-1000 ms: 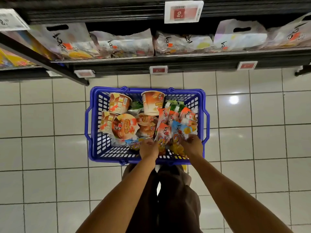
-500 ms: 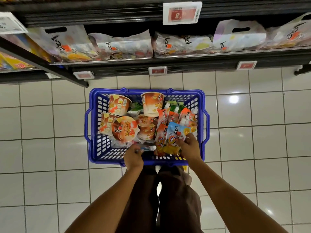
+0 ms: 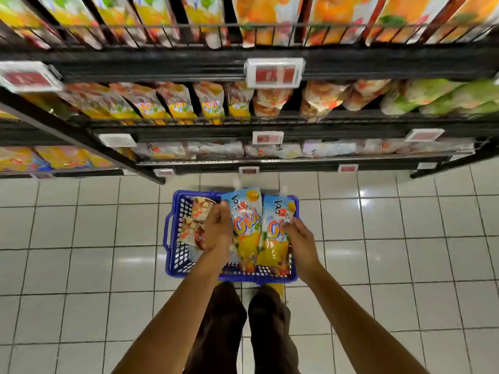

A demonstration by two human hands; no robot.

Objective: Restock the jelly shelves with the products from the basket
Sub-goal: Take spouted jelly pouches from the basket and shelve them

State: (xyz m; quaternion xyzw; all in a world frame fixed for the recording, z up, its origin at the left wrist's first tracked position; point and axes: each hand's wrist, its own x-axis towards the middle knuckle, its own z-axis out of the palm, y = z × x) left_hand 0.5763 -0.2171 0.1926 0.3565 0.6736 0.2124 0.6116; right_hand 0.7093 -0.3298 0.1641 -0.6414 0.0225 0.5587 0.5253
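A blue plastic basket (image 3: 172, 238) stands on the tiled floor in front of my feet. Jelly cups (image 3: 201, 207) show in its left half. My left hand (image 3: 218, 230) grips a blue and yellow jelly pouch (image 3: 247, 222), held above the basket. My right hand (image 3: 301, 238) grips a second pouch of the same kind (image 3: 275, 236) right beside the first. The two pouches touch side by side and hide most of the basket's contents. Matching yellow pouches (image 3: 178, 103) stand in a row on the middle shelf.
Black wire shelves (image 3: 270, 125) run across the top of the view with price tags (image 3: 274, 72) on their edges. Large orange bags (image 3: 270, 17) fill the top shelf, green packs (image 3: 442, 95) sit at the right, pale bags (image 3: 216, 149) on the lowest shelf. White floor tiles surround the basket.
Both hands have lifted out of the basket, each holding a blue and yellow pouch. My view has risen and tilted up, so more shelves show.
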